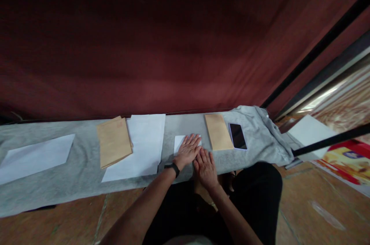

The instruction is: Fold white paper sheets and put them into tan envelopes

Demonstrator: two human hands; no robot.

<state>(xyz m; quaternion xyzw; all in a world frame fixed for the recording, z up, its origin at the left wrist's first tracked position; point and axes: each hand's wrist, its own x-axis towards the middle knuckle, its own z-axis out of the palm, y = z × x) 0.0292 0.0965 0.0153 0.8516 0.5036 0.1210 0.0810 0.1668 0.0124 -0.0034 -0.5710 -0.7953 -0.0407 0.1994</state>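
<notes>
A small white folded paper [179, 141] lies on the grey cloth, partly covered by my hands. Across its right part my left hand [189, 149] rests flat, fingers stretched toward the upper right; a dark band circles that wrist. Close beside it, my right hand [206, 168] lies with fingers extended near the paper's lower right corner. Neither hand grips anything. To the right is a brown envelope [219, 132]. On the left, several brown envelopes [113, 143] overlap a stack of white paper sheets [147, 143].
A phone [238, 136] lies right of the single envelope. Another white sheet [37, 156] is at far left. The grey cloth [83, 183] covers a narrow bench against a dark red curtain [162, 44]. Black bars [323, 44] and a red box [349, 160] stand at right.
</notes>
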